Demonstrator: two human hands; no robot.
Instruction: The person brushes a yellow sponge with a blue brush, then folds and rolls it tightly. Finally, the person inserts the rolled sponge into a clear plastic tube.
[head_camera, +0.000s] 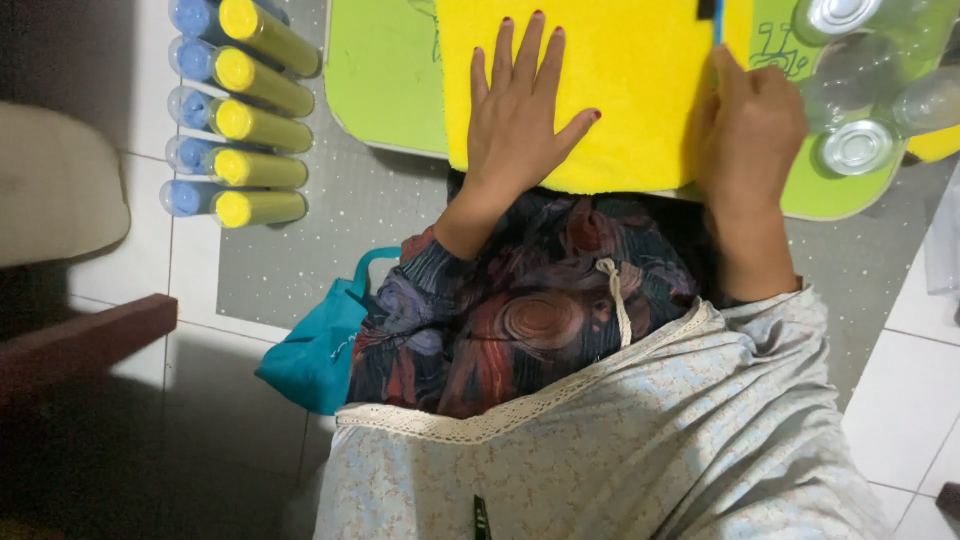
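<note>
Light is soft and even over the upper half, brightest on the yellow cloth (600, 90) toward twelve o'clock. The frame falls into deep shadow from nine to seven o'clock, where detail is lost. Clear bottles (870, 90) at two o'clock look smeared by slight blur.

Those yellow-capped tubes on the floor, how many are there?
5, in a column left of the green table: top, second, third, fourth, bottom. More may lie beyond the top edge.
</note>
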